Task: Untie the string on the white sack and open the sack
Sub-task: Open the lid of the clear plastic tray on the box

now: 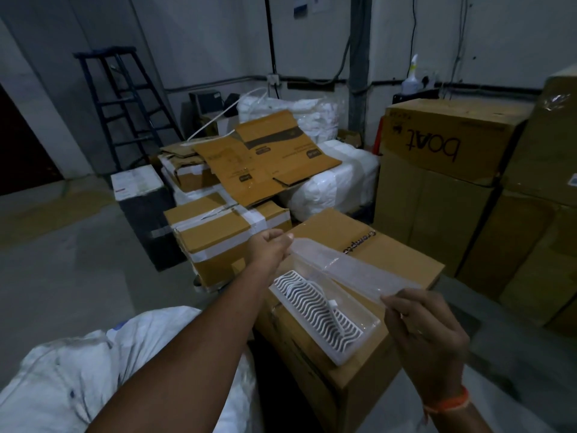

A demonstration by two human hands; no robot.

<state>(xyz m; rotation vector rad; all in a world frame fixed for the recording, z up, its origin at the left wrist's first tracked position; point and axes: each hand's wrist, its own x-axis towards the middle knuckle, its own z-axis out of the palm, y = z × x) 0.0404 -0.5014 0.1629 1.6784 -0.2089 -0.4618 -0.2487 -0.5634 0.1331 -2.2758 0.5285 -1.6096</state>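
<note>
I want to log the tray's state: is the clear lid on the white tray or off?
Off. Both hands, left hand and right hand, hold the clear lid lifted above the white tray.

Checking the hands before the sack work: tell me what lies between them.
Head view: a clear plastic lid spans from left hand to right hand, each pinching an end, above the white tray.

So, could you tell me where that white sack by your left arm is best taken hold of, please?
As a judgement: grip the white sack at the bunched fabric on its upper left, coming from above. The left hand and right hand now hold the clear lid; no tied neck or string shows.
</note>
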